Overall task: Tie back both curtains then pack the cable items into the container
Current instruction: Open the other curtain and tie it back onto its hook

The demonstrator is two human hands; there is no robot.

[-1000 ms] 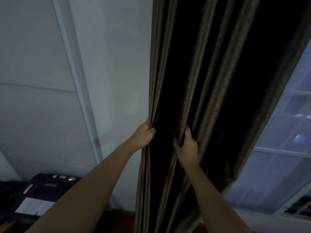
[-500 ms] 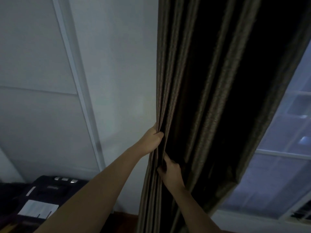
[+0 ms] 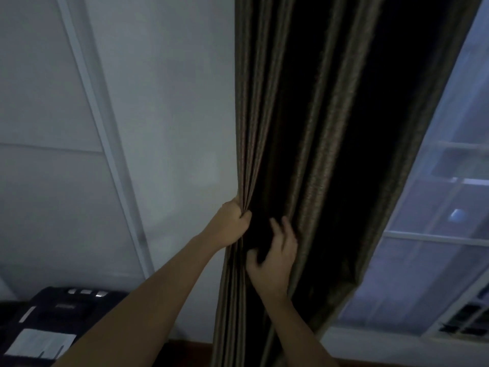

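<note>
Far left: dark printer low in the corner, white sheet on its top; no part in this step.
Wall: pale wall with a slanted white trim strip, just beside the curtain's left edge.
Left hand: fist closed tight on the bunched left pleats, fingers curled round the fabric, thumb side up against the folds.
Curtain: dark, striped, hanging from above the frame down past both forearms; gathered narrow at the left fist, wider and loose toward the right edge.
Right hand: fingers spread and half curled, laid against a dark fold just right of the left fist; gripping nothing firm yet, somewhat blurred.
Window: bluish panes and white bars showing past the curtain's right edge.
Tie-back: none visible; cable items and container also out of view.
Step in hand, as judged: gathering the loose folds into one bundle before tying.
Doing it well: keep the left fist fixed as anchor; sweep the right fingers behind the outer pleats and draw them leftward in even folds; take in the far right edge too, so no flap hangs free; hold the bundle at one height, snug but unstrained, ready for a tie.
</note>
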